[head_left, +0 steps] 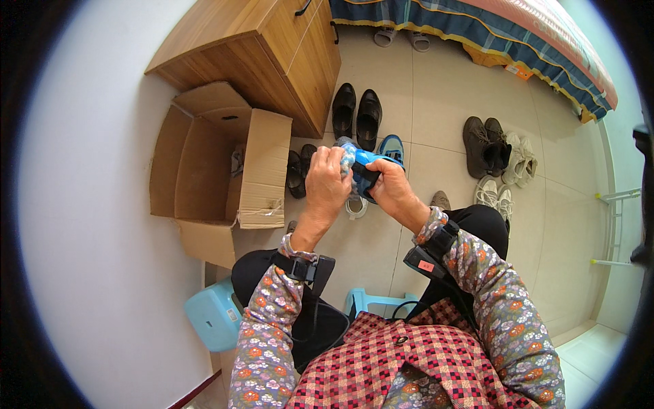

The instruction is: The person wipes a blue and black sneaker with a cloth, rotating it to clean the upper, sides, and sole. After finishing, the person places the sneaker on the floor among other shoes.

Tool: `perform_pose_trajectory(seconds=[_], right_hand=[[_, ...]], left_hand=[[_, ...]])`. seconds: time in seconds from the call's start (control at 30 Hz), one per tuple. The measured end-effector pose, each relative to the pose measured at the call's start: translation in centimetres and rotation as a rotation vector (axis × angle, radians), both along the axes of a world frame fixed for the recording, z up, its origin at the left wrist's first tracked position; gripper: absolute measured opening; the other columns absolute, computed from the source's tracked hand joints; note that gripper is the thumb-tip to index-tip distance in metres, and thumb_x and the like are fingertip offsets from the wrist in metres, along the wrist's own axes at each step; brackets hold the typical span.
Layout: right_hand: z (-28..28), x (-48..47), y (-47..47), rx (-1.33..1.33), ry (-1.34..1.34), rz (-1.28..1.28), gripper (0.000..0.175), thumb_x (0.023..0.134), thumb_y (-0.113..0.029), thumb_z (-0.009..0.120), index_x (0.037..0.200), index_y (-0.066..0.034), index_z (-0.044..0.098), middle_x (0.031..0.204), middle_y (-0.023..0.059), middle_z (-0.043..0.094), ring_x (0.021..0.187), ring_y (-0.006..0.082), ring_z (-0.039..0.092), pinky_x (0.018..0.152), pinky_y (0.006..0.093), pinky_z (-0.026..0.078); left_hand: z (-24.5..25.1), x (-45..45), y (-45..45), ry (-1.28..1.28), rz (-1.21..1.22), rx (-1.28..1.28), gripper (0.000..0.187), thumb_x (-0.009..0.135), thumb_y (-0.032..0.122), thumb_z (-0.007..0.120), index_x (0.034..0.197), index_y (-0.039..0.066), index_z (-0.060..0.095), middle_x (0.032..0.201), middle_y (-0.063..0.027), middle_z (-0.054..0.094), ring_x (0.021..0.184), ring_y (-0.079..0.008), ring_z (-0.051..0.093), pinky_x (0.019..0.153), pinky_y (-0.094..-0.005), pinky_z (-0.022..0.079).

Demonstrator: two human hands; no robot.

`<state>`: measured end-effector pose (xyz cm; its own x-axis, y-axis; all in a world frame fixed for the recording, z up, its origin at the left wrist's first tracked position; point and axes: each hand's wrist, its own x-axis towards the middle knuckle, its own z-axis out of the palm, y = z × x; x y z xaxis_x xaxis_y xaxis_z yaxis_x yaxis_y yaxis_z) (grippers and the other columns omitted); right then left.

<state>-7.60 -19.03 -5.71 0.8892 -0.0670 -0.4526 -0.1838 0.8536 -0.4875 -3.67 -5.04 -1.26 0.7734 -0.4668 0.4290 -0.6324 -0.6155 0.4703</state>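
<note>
A blue shoe (pixel 369 158) with a dark opening is held up before me. My right hand (pixel 394 190) grips it at the opening, thumb on top. My left hand (pixel 328 176) presses a mottled blue, white and yellow cloth (pixel 348 155) against the shoe's other end. The fingers of that hand are curled over the cloth and hide part of it. Just behind on the floor stands another blue shoe (pixel 392 146), partly covered by the held one. Below the held shoe, a white shoe (pixel 356 208) shows only in part.
An open cardboard box (pixel 263 168) lies to the left, beside a wooden cabinet (pixel 230 66). Black leather shoes (pixel 369 115) stand ahead; brown shoes (pixel 477 148) and white sneakers (pixel 518 158) are at right. A blue plastic stool (pixel 214 314) is at left, and a bed (pixel 511 36) lies beyond.
</note>
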Motion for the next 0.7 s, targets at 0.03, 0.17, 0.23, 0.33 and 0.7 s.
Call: perform_pose_trajectory(seconds=[0.03,0.17,0.23,0.33,0.7], right_hand=[[0.1,0.1,-0.1,0.006,0.003,-0.017,0.011,0.081,-0.006,0.06,0.09,-0.0064,0.055,0.089,0.0041,0.061,0.084,0.0185,0.06,0.078,0.035,0.049],[0.0,0.4,-0.9,0.076,-0.015,-0.07,0.008,0.081,-0.007,0.061,0.086,-0.0054,0.055,0.084,0.0047,0.059,0.079,0.0188,0.059,0.077,0.0355,0.048],[0.0,0.5,-0.9,0.042,0.022,-0.08,0.008,0.081,-0.008,0.062,0.085,-0.0055,0.055,0.084,0.0046,0.058,0.079,0.0186,0.059,0.076,0.0354,0.049],[0.2,0.3,-0.1,0.007,-0.005,-0.045,0.008,0.08,-0.007,0.062,0.085,-0.006,0.056,0.084,0.0043,0.058,0.078,0.0171,0.058,0.072,0.0336,0.048],[1.4,-1.2,1.2,-0.574,-0.119,0.043,0.011,0.08,-0.007,0.062,0.086,-0.0013,0.056,0.08,-0.0008,0.053,0.068,0.0081,0.049,0.057,0.0252,0.042]], left_hand=[[0.0,-0.4,-0.1,0.02,-0.006,-0.024,0.031,0.075,0.003,0.07,0.104,0.001,0.058,0.099,-0.0183,0.055,0.094,-0.0391,0.058,0.08,-0.0452,0.049],[-0.6,-2.2,-1.0,0.156,-0.201,-0.185,0.031,0.075,0.001,0.068,0.105,0.001,0.058,0.097,-0.0188,0.056,0.092,-0.0395,0.058,0.081,-0.0445,0.049],[-0.6,-1.9,-1.0,0.065,-0.155,-0.15,0.031,0.075,0.001,0.068,0.105,0.001,0.059,0.098,-0.0183,0.056,0.093,-0.039,0.058,0.081,-0.0442,0.049],[-0.3,-0.4,-0.4,-0.048,-0.06,-0.04,0.038,0.071,0.001,0.071,0.107,0.003,0.058,0.098,-0.016,0.054,0.094,-0.0365,0.057,0.081,-0.0435,0.05],[0.5,0.7,0.2,0.02,-0.01,-0.018,0.028,0.076,0.001,0.07,0.103,0.002,0.062,0.097,-0.017,0.057,0.093,-0.0377,0.058,0.08,-0.0448,0.049]])
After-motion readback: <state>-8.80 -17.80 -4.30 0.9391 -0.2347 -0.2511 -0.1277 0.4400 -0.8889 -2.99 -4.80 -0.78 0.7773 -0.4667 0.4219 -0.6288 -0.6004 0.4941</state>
